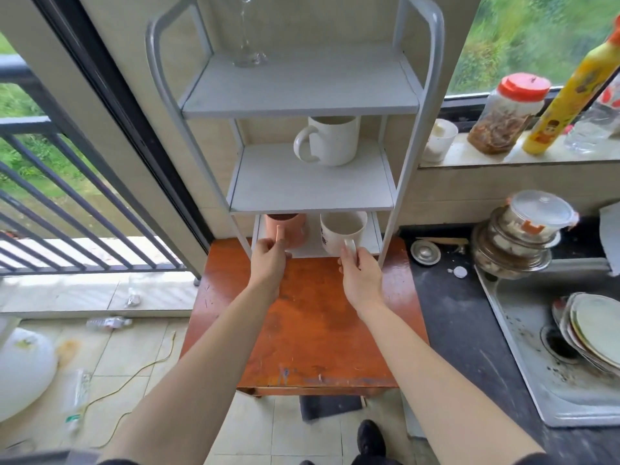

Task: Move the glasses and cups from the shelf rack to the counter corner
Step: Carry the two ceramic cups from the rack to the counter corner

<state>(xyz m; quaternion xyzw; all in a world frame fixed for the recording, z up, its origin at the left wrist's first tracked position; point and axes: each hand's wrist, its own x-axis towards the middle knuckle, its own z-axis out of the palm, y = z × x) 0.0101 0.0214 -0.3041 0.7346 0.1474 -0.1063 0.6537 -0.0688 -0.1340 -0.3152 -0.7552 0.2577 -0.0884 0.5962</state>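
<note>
A white shelf rack stands on a red-brown wooden table. On its bottom shelf a pink cup sits at the left, and my left hand grips its handle. Beside it stands a white printed cup, with my right hand closed on its handle. Alone on the middle shelf is a large white mug, handle to the left. A clear glass stands on the top shelf, its upper part cut off by the frame edge.
A dark counter lies right of the table, with a sink holding stacked plates and stacked containers. The window sill holds a small white cup, a jar and a yellow bottle. A balcony railing is on the left.
</note>
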